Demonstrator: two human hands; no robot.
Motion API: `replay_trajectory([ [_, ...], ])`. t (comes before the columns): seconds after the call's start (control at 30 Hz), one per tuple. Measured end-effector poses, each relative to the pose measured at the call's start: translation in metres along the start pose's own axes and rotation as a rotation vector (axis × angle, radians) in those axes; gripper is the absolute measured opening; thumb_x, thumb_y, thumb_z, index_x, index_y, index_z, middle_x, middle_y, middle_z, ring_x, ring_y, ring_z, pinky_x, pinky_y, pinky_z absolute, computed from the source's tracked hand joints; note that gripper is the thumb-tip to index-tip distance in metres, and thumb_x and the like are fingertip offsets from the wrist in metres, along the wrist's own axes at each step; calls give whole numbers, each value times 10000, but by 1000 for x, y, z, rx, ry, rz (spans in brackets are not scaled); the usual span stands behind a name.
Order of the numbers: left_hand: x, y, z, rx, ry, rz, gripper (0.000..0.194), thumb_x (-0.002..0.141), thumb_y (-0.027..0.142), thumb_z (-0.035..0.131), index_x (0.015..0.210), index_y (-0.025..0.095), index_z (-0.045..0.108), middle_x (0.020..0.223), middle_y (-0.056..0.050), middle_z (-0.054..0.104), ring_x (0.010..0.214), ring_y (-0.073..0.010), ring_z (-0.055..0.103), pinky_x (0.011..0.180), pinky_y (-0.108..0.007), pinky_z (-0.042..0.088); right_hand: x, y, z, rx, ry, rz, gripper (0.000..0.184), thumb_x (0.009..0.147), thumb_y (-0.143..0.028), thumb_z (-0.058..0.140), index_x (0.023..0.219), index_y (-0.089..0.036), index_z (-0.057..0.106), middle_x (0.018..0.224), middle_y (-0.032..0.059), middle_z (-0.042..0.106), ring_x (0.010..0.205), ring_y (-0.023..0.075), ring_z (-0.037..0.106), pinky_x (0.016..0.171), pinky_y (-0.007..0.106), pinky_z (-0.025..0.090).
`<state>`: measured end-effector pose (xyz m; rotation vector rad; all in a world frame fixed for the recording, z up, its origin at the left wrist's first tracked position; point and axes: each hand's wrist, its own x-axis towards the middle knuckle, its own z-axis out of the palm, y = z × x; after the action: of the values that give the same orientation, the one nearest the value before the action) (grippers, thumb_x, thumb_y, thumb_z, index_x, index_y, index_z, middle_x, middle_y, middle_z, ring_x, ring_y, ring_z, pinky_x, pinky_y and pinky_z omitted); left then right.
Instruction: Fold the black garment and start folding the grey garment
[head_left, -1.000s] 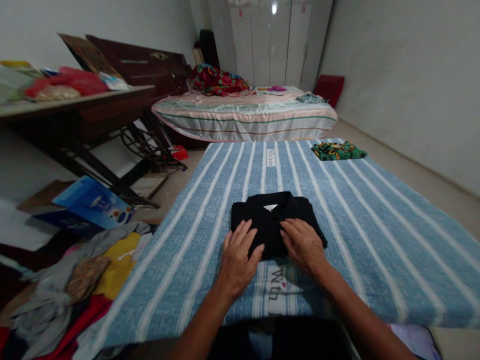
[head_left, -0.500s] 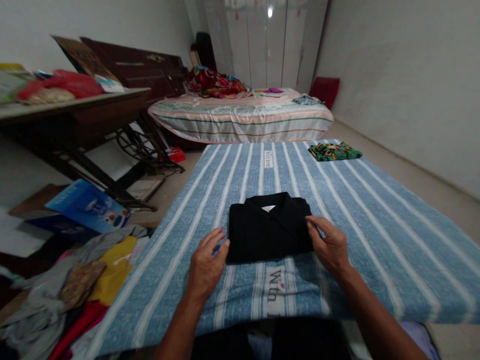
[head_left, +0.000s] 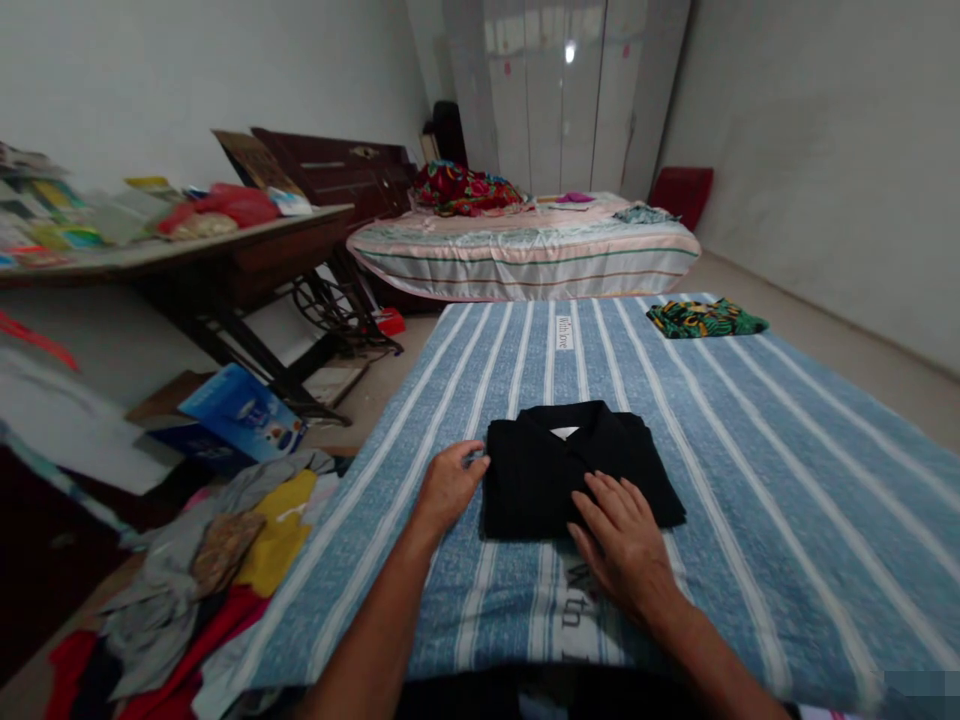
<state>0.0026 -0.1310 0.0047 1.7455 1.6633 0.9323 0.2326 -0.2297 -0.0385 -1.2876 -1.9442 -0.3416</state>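
Seen from my head, the camera faces forward and down, close above a folded black shirt (head_left: 551, 472), a wardrobe (head_left: 562, 110) far beyond.

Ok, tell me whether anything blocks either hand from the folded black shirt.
Nothing visible does. The right hand lies on the folded black shirt, and the left hand is at its left edge. The patterned cloth lies farther off.

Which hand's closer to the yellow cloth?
Left. The left hand is right of the yellow cloth, beside the black shirt; the right hand is farther right, on the shirt.
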Motion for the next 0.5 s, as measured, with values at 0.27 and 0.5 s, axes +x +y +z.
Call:
replay_trajectory([
  [0.27, 24, 7, 4, -114, -179, -73, 441, 642, 318, 618, 1024, 109, 689, 568, 10, 575, 532, -141, 509, 545, -262, 386, -4, 6, 7, -7, 6, -9, 204, 879, -220, 501, 1037, -170, 621, 1116, 125, 642, 1104, 253, 553, 971, 452, 400],
  [0.5, 36, 10, 0, -256, -307, -194, 323, 564, 388, 699, 746, 123, 667, 577, 2, 557, 530, -116, 475, 497, -232, 325, 0, 3, 8, 4, 14, 21, 209, 849, -204, 526, 1034, -174, 616, 1116, 122, 644, 1106, 256, 551, 968, 456, 397],
])
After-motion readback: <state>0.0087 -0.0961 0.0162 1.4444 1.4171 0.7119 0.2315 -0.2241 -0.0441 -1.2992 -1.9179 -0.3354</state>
